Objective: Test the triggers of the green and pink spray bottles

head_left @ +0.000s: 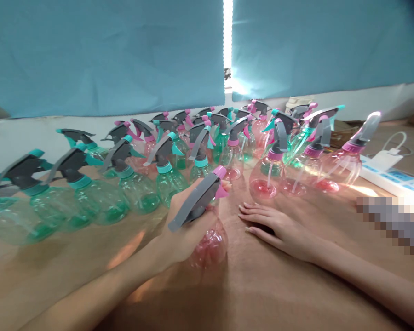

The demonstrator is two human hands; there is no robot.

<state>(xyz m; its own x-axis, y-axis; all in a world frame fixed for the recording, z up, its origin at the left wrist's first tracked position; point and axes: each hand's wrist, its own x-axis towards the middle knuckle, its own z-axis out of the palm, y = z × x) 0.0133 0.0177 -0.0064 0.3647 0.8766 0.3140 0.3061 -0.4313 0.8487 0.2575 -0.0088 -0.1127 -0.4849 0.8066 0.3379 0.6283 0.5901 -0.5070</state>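
My left hand (184, 230) is wrapped round the neck of a clear pink spray bottle (210, 246) with a grey and pink trigger head. The bottle stands about upright near the middle of the table, and my fingers partly hide its neck. My right hand (274, 227) lies flat on the brown table top (262, 289), fingers stretched out, holding nothing. Just beyond its fingertips stands another pink spray bottle (267, 179). On the left, a green spray bottle (140, 195) stands in a row of several like it.
Several more green and pink spray bottles crowd the back of the table. A white power strip (393, 177) with a plugged-in charger (386, 158) lies at the right. Blue curtains (106, 55) hang behind. Part of the right side is pixelated.
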